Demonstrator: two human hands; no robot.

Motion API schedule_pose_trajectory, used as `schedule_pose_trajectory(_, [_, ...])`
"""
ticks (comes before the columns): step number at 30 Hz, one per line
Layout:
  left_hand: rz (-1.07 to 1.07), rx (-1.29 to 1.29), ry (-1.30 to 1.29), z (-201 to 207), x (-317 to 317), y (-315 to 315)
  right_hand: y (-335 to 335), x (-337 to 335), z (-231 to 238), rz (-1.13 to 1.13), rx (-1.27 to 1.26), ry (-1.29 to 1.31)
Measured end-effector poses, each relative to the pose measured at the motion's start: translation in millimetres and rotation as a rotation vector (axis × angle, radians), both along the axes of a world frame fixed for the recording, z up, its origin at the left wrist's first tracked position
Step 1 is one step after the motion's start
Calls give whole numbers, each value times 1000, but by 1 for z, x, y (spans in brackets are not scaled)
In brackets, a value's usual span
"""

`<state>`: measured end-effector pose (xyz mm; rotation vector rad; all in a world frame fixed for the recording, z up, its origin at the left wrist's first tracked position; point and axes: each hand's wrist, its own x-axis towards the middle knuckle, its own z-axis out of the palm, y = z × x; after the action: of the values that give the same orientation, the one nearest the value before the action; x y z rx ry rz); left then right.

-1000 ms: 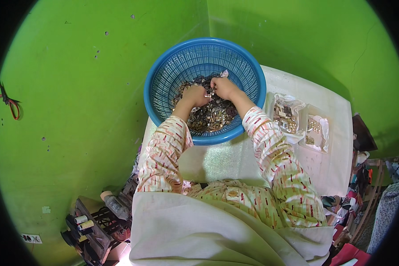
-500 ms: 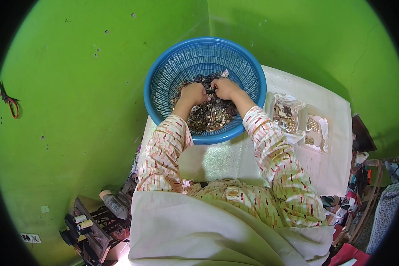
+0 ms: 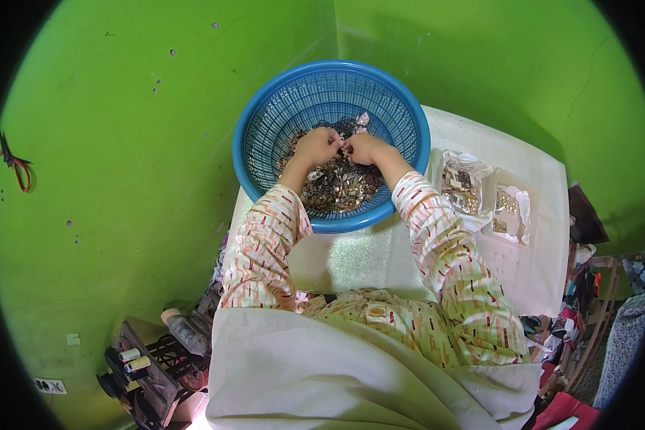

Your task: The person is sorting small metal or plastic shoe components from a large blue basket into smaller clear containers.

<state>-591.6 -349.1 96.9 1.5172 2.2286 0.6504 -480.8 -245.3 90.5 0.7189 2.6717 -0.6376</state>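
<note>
Left hand [image 3: 317, 147] and right hand [image 3: 366, 148] come together, fingers bent inward and fingertips close to one another; whether either one pinches a small piece is too fine to tell. Bright green walls [image 3: 136, 158] meet in a corner at the far side. Nearer is a white table [image 3: 530, 279] with rounded corners. On it, toward the far left, sits a round blue plastic basket [image 3: 424, 143] with meshed sides, and both hands are inside its rim. A heap of small pieces [image 3: 340, 190], mixed dark, gold and silvery, lies in the bottom of the basket, beneath and around the hands. To the right of the basket, two pale containers [image 3: 473, 223] stand side by side, holding small shiny items. At near left, beyond the table, are a clear bottle [image 3: 187, 334] and, smaller, two thread spools [image 3: 138, 364].
</note>
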Motion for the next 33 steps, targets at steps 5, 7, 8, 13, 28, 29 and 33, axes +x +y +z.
schedule_pose_trajectory(5, [-13,30,6,-3,-2,3,7,-1,-10,22,6,-54])
schedule_pose_trajectory(7, [-31,69,49,-5,-3,4,8,-2,-12,44,-10,-68])
schedule_pose_trajectory(8, [-31,68,49,-4,-3,4,8,-2,-11,56,-34,4])
schedule_pose_trajectory(13, [9,97,55,-8,-4,1,2,-3,-2,78,-119,102])
schedule_pose_trajectory(28, [121,107,133,5,-4,-2,2,0,9,-77,9,143])
schedule_pose_trajectory(29, [125,110,136,7,-7,-2,1,-2,15,-114,18,151])
schedule_pose_trajectory(33, [175,75,183,16,-11,-3,2,-7,19,-202,81,247])
